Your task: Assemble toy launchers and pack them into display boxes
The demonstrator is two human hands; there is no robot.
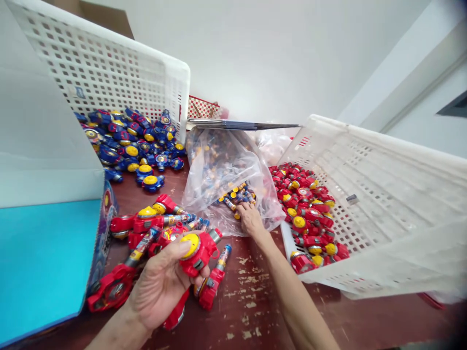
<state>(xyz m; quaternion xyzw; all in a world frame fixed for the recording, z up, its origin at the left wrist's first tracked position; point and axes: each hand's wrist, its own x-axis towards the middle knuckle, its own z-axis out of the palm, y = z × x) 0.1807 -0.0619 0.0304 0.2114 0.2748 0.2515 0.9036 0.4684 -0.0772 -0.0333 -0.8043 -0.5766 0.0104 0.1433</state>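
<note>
My left hand (pixel 164 279) is closed around a red plastic toy (pixel 199 255) with a yellow disc on top, my thumb pressing on the disc. Its grey end points up and to the right. My right hand (pixel 251 218) reaches into the mouth of a clear plastic bag (pixel 219 160), its bent fingers on small printed tubes (pixel 229 201) with yellow ends. What those fingertips hold, if anything, cannot be made out. Below and around my left hand lie several red toys (pixel 115 289), some with a printed tube fitted on the end.
A white crate (pixel 339 160) of red toys (pixel 302 204) leans open at right. Another white crate (pixel 146 73) stands at left behind blue toys (pixel 134 141). A box with a turquoise inside (pixel 44 267) is at near left, on the worn red-brown table (pixel 251 301).
</note>
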